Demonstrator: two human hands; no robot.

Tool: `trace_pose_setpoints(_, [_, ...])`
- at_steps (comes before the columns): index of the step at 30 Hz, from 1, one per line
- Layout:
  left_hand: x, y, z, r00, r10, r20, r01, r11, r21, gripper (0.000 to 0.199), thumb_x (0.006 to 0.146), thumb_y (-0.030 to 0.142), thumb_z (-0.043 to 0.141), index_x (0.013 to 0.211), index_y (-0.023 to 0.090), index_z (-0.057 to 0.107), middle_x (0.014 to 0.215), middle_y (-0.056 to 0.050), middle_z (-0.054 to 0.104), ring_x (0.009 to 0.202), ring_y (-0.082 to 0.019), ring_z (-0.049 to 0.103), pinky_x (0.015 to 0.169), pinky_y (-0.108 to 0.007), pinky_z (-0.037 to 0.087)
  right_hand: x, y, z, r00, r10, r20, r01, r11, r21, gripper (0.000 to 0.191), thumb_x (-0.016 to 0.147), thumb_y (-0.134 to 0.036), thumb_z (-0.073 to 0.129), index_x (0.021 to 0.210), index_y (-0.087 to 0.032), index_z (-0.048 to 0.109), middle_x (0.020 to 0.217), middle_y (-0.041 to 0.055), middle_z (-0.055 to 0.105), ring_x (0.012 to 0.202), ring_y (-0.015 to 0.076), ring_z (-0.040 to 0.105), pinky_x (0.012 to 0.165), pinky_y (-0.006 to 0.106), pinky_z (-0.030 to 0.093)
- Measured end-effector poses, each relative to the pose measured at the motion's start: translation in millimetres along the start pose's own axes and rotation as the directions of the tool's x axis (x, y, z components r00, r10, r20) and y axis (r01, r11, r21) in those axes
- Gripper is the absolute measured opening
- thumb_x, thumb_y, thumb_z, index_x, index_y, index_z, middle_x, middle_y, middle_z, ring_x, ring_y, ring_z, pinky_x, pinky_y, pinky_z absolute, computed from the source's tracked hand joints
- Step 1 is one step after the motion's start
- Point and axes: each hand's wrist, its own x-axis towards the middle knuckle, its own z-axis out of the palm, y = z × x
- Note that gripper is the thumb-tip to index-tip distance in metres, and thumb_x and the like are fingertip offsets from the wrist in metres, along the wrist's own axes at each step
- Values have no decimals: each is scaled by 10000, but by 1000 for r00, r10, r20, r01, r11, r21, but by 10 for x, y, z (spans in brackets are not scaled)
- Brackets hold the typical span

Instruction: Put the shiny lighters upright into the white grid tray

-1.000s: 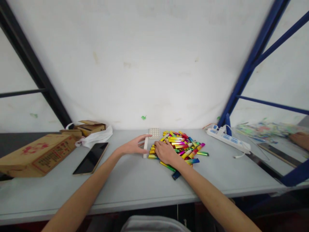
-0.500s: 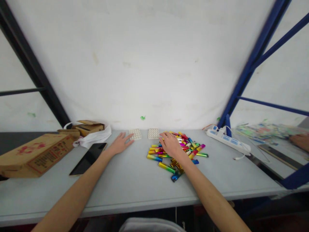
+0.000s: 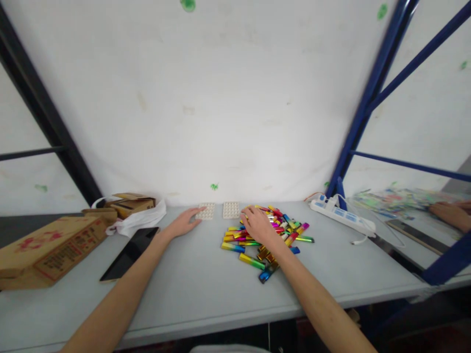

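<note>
My left hand [image 3: 184,223] reaches to the left pale grid tray [image 3: 206,212], thumb and fingers apart, fingertips at its left edge. Whether they touch it I cannot tell. A second pale grid tray [image 3: 231,210] lies just to the right. My right hand [image 3: 256,225] rests over the left back part of a heap of shiny coloured lighter-like pieces [image 3: 251,261], in yellow, red, blue, green and gold. Its fingers are bent downward and slightly apart; nothing shows in them, though the fingertips are partly hidden.
A black tablet [image 3: 129,255] lies left of my left forearm, near a cardboard box [image 3: 55,247] and a white bag [image 3: 142,220]. On the right are a power strip [image 3: 342,214] and a blue metal frame [image 3: 362,122]. Beyond it, another person's hand [image 3: 451,213] shows.
The view has tilted and shifted slightly. My left fingers have drawn closer together and reach further onto the left tray's edge. My right hand stays at the heap with its fingers more bent.
</note>
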Motion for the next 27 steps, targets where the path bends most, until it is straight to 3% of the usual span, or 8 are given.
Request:
trace_pose_setpoints(5, [-4, 122, 4, 999, 19, -51, -19, 1000, -5, 749, 884, 489, 527, 1538, 130, 459, 1537, -170, 526, 1413, -338, 485, 1229, -492, 322, 12, 13, -40, 1000, 13, -20, -14, 1000, -10, 363, 1106, -312, 347, 1209, -158, 659, 1220, 133, 680, 1187, 253, 617, 1066, 386, 441])
trace_pose_setpoints(8, [46, 378, 102, 982, 32, -187, -22, 998, 53, 787, 811, 389, 629, 1544, 167, 446, 1552, -160, 464, 1439, -360, 420, 1235, -525, 312, 16, 47, -64, 998, 49, -38, -50, 998, -29, 353, 1101, -320, 359, 1214, -169, 657, 1217, 132, 677, 1167, 264, 622, 1064, 405, 438])
trace_pose_setpoints(10, [126, 592, 227, 957, 101, -270, -78, 992, 94, 658, 830, 374, 650, 1459, 214, 546, 1535, -140, 451, 1467, -361, 365, 1248, -537, 281, 12, 64, -71, 996, 75, -45, -77, 996, -44, 339, 1093, -319, 376, 1223, -177, 654, 1226, 133, 672, 1153, 273, 626, 1055, 417, 439])
trace_pose_setpoints(13, [306, 859, 418, 947, 245, -207, -221, 966, 132, 358, 878, 377, 655, 1198, 231, 719, 1412, -132, 530, 1429, -357, 388, 1227, -529, 316, -4, 67, -82, 997, 66, -37, -67, 996, -52, 320, 1080, -320, 414, 1247, -180, 649, 1237, 132, 670, 1163, 282, 621, 1058, 424, 433])
trace_pose_setpoints(17, [478, 991, 520, 959, 231, -165, -205, 965, 160, 190, 904, 285, 615, 989, 190, 757, 1148, -143, 619, 1162, -323, 546, 1080, -518, 455, -23, 121, -157, 996, 81, -49, -83, 995, -48, 314, 1077, -326, 427, 1245, -187, 653, 1236, 133, 672, 1164, 272, 619, 1048, 411, 431])
trace_pose_setpoints(22, [294, 1018, 311, 968, 230, -101, -223, 972, 72, 206, 926, 314, 575, 865, 192, 730, 1034, -114, 644, 1046, -284, 604, 999, -469, 505, -3, 369, -293, 967, 226, -119, -237, 967, -90, 316, 1064, -297, 435, 1247, -166, 655, 1271, 151, 662, 1174, 291, 607, 1077, 434, 402])
trace_pose_setpoints(27, [-312, 1047, -184, 996, 91, -21, -93, 981, -173, 316, 957, 483, 552, 938, 225, 734, 1035, -72, 676, 853, -204, 663, 788, -333, 585, 80, 611, -238, 948, 318, -19, -319, 945, -77, 325, 1052, -312, 448, 1259, -169, 653, 1308, 162, 646, 1203, 298, 601, 1054, 433, 422])
